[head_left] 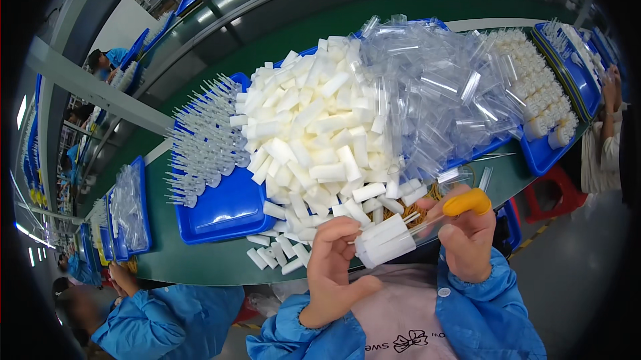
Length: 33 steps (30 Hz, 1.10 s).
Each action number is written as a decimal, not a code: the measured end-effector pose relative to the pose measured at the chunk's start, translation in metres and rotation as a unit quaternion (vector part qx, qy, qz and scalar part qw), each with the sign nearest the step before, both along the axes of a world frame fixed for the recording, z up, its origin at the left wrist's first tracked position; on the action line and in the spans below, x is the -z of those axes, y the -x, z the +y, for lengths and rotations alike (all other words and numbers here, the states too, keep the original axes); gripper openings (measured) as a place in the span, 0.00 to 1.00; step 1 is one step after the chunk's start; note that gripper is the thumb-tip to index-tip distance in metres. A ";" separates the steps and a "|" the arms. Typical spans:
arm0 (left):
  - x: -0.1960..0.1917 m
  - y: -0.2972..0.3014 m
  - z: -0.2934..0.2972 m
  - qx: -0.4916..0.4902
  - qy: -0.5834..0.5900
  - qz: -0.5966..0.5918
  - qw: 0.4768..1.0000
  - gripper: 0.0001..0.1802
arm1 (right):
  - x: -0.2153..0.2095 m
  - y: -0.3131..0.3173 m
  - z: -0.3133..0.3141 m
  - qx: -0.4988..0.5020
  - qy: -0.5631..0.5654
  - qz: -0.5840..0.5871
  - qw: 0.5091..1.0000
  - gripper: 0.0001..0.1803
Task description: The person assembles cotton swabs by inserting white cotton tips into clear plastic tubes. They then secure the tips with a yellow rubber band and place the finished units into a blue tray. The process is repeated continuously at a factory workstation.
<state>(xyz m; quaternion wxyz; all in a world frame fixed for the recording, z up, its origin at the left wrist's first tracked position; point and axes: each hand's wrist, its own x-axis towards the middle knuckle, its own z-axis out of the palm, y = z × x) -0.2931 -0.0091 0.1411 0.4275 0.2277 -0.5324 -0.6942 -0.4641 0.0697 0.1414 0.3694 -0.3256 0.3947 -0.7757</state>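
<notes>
In front of my chest, my left hand (334, 270) curls its fingers around the far side of a bundle of white foam cylinders (385, 241), its thumb lying apart below. The bundle is tilted, with a translucent white face toward me, and thin clear stems stick out of its right side. My right hand (473, 243) wears a yellow finger cot (466, 202) on one finger and pinches a thin clear rod (427, 222) that reaches to the bundle. Just beyond both hands lies a large heap of loose white foam cylinders (314, 116).
Right of the foam rises a pile of clear plastic tubes (441, 86). Blue trays hold upright clear stemmed parts (207, 133) at left and cream-coloured parts (534, 80) at right. Yellow rubber bands (417, 216) lie near my hands. Co-workers sit at left (160, 323) and right (601, 140); a red stool (551, 193) stands right.
</notes>
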 end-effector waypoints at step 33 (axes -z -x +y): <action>0.016 -0.024 0.014 0.056 0.038 -0.053 0.996 0.27 | 0.012 0.004 0.020 -0.035 -0.068 0.231 0.970 0.12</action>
